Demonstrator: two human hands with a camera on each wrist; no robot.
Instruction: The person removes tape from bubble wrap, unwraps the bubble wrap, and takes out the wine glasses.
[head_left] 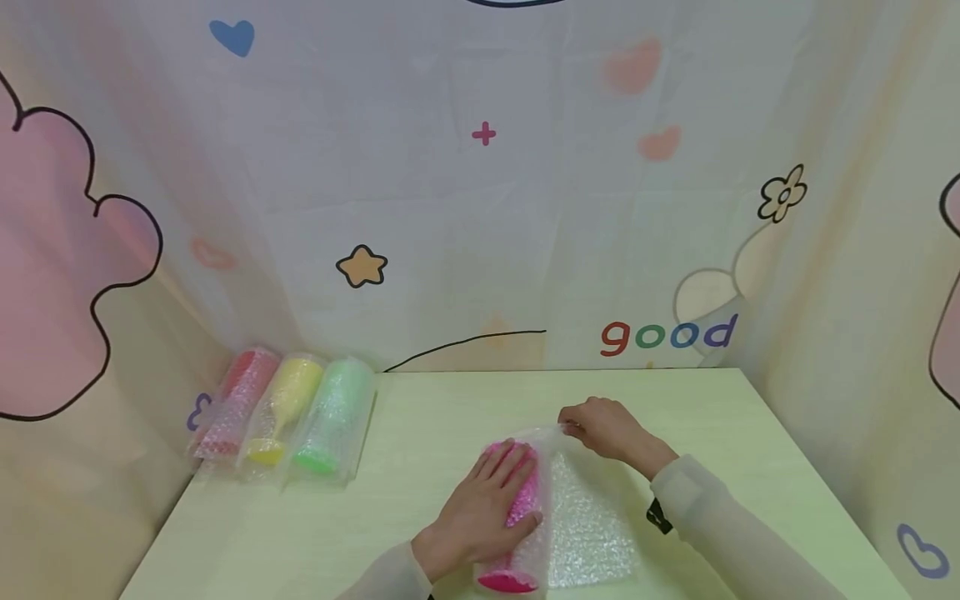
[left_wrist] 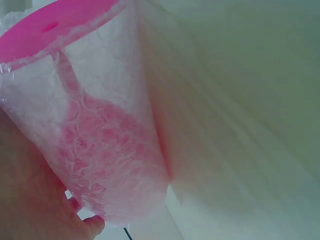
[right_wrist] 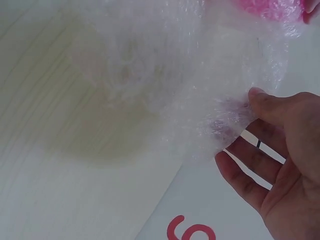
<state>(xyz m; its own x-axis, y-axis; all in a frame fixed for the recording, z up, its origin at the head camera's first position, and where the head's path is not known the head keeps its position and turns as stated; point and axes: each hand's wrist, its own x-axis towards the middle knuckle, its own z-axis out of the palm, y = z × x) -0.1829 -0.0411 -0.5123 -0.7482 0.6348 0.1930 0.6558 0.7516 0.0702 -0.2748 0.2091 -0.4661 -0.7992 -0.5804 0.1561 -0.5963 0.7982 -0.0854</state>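
Note:
A pink goblet (left_wrist: 100, 135) lies on its side in bubble wrap, its round foot (head_left: 508, 581) pointing toward the near edge of the table. My left hand (head_left: 483, 512) rests on top of the wrapped goblet, fingers stretched out along it and thumb spread to the side. The loose flap of bubble wrap (head_left: 588, 525) spreads to the right of the goblet. At the flap's far corner, my right hand (head_left: 611, 429) pinches the bubble wrap between thumb and fingers, lifted a little above the table in the right wrist view.
Three goblets in bubble wrap lie side by side at the table's back left: a red one (head_left: 243, 392), a yellow one (head_left: 292, 396) and a green one (head_left: 337, 408). A printed curtain (head_left: 450, 208) hangs behind the pale table (head_left: 420, 442) and along both sides.

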